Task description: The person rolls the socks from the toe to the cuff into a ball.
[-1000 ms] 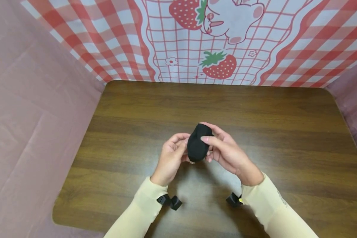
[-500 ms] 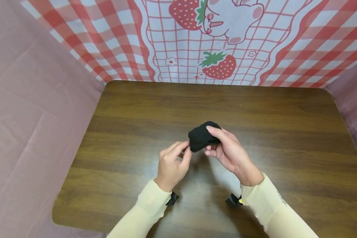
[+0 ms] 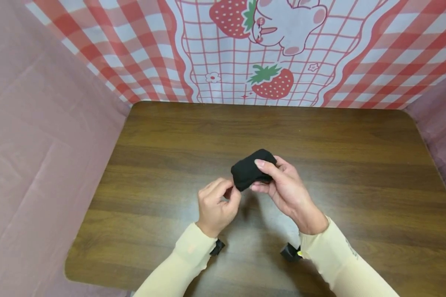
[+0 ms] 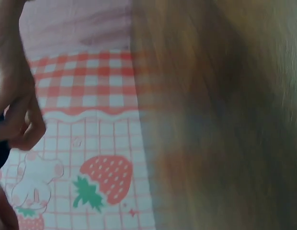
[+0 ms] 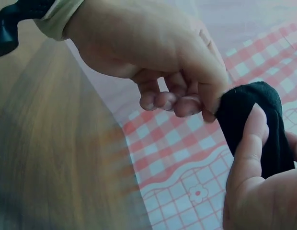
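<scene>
A small black bundle of folded, soft knit cloth [image 3: 247, 170], much like a rolled pair of socks, is held up over the middle of the table. My right hand [image 3: 291, 194] grips its right end, thumb flat across the top and fingers underneath. At its lower left corner, my left hand [image 3: 216, 208] pinches the edge between thumb and forefinger. The right wrist view shows the cloth bundle [image 5: 237, 117] close up, the left hand [image 5: 158, 43] at its upper edge and the right thumb along it. Only a dark sliver of it shows in the left wrist view.
The brown wooden table [image 3: 171, 136] has rounded corners. Behind it hangs a red-and-white checked cloth with strawberries [image 3: 273, 82]. Pinkish drapes [image 3: 41, 144] hang at both sides. A black wrist camera [image 3: 290, 251] sticks out from the right cuff.
The bundle has turned from upright to slanting, its left end now lower. My left hand has rolled over, back upward, and moved its pinch to the lower left corner. My right hand stays on it.
</scene>
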A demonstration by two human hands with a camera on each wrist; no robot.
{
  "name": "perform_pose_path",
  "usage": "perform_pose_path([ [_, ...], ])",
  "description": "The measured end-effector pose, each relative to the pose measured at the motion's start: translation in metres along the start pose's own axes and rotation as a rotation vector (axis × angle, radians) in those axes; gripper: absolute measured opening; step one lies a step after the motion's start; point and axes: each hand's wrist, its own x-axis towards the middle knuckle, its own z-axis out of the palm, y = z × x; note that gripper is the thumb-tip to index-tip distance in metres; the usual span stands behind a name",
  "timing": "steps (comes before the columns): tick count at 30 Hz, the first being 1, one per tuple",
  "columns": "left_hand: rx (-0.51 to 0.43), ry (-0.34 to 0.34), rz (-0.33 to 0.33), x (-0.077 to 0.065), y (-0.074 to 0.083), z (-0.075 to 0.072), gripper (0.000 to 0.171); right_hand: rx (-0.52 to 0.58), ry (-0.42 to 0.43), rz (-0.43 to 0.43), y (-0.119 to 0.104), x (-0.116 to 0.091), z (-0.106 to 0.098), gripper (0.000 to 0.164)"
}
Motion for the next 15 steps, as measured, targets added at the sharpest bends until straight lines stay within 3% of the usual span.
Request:
perform_pose_path([
  [3,-0.049,0.024,-0.037,-0.006,0.004,0.008,0.014,0.0,0.032,-0.084,0.003,0.0,0.004,0.018],
  [7,-0.104,0.015,-0.102,-0.015,0.007,0.014,0.014,-0.065,0.074,-0.128,0.003,0.0,0.007,0.019],
  [15,-0.215,-0.037,-0.237,-0.02,0.002,0.005,0.006,-0.399,0.116,-0.082,-0.011,0.004,0.0,0.034],
])
